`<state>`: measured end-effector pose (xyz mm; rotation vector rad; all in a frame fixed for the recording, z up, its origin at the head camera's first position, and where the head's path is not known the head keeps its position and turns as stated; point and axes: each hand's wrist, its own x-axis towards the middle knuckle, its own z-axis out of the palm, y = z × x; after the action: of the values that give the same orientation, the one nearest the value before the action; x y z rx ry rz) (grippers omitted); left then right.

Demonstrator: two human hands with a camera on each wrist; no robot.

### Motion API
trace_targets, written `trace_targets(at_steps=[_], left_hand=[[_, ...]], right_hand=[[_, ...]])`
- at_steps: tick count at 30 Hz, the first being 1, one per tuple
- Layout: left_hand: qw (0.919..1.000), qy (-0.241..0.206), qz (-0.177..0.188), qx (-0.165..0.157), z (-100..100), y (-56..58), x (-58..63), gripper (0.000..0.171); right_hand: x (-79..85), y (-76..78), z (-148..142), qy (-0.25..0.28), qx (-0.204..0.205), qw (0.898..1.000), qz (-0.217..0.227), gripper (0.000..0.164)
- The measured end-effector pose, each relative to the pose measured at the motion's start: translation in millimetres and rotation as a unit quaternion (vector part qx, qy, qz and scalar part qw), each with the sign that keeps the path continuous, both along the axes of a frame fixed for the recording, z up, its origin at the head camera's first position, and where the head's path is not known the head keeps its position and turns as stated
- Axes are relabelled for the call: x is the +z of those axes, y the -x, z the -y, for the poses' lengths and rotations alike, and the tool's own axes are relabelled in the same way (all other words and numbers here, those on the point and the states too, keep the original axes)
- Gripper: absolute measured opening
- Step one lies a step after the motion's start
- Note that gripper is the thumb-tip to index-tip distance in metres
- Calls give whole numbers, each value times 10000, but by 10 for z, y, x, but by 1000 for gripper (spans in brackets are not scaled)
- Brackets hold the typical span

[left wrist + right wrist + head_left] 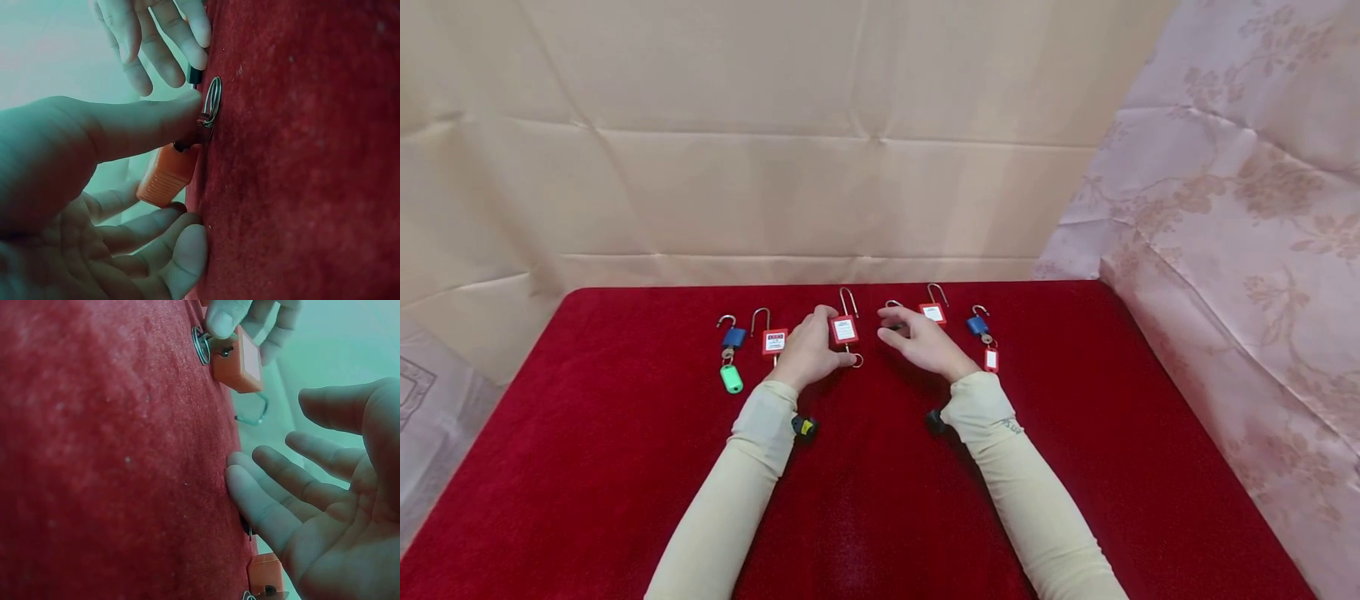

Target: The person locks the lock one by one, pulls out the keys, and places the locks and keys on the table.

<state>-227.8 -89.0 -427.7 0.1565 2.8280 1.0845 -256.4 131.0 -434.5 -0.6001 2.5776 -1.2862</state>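
The left hand (805,352) holds the middle red padlock (844,332) on the red-covered worktop (857,517), thumb over its key end and fingers along its left side. The right hand (928,342) holds nothing, its fingers loosely spread, largely hiding a lock whose shackle (892,303) shows beyond its fingertips. Whether those fingers touch it is unclear.

Only the left wrist view shows the key ring (215,100) edge-on beside the left thumb; the right wrist view bares the right palm and cuts off another red padlock (265,573). Left of the left hand, a labelled red padlock (775,341) has its lower end partly covered.
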Motion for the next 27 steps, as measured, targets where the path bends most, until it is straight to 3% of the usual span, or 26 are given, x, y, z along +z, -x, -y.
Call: trace_targets(at_steps=[7, 12, 20, 27], left_hand=[[9978, -338, -453, -342, -15, -19, -14, 75], [9945, -658, -570, -577, -47, -48, -4, 73], [9914, -511, -811, -896, -85, -47, -20, 64], [9905, -581, -774, -974, -113, -43, -19, 51]], right_hand=[[-8, 3, 14, 8, 18, 10000, 40, 48], [13, -5, 14, 210, -35, 9998, -39, 57], [35, -11, -3, 282, -299, 9991, 52, 68], [27, 14, -17, 855, -375, 9951, 334, 65]])
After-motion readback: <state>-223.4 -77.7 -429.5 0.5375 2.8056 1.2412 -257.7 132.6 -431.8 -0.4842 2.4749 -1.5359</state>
